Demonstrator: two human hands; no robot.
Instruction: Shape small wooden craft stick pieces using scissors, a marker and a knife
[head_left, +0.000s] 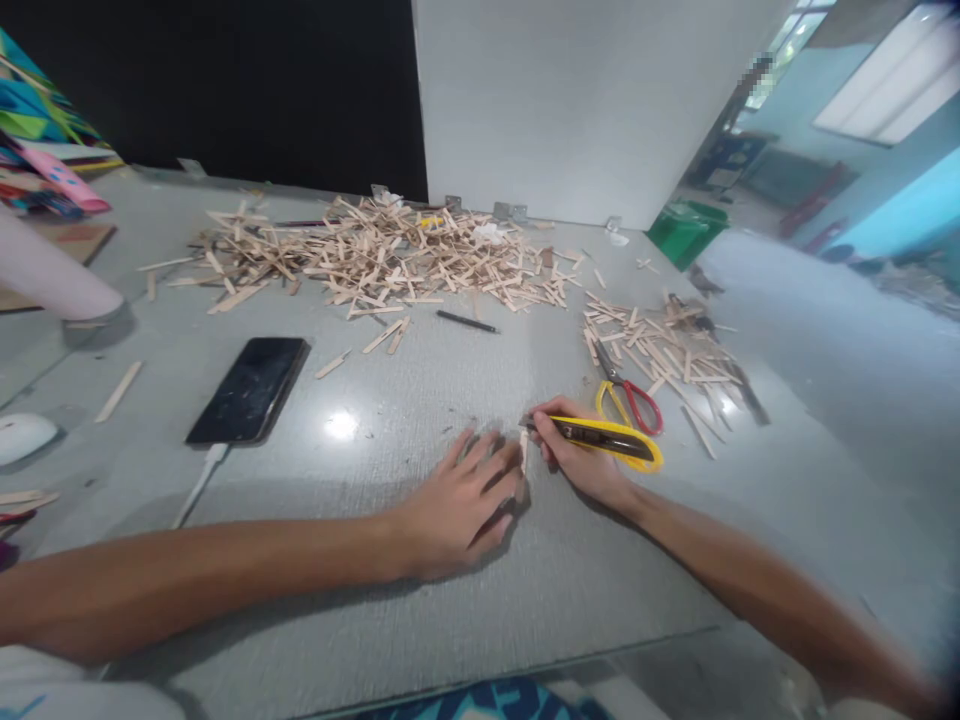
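Left hand: my palm (459, 508) faces down, fingers spread, left of the yellow knife.
Right hand: I grip (577, 462) the yellow knife (611, 440) near its tip, fingers curled.
Forearms: my left (247, 565) and right (742, 570) lie nearer me than the knife.

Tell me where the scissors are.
In the head view, the scissors lie right of center, beside the smaller stick pile, just beyond the right hand.
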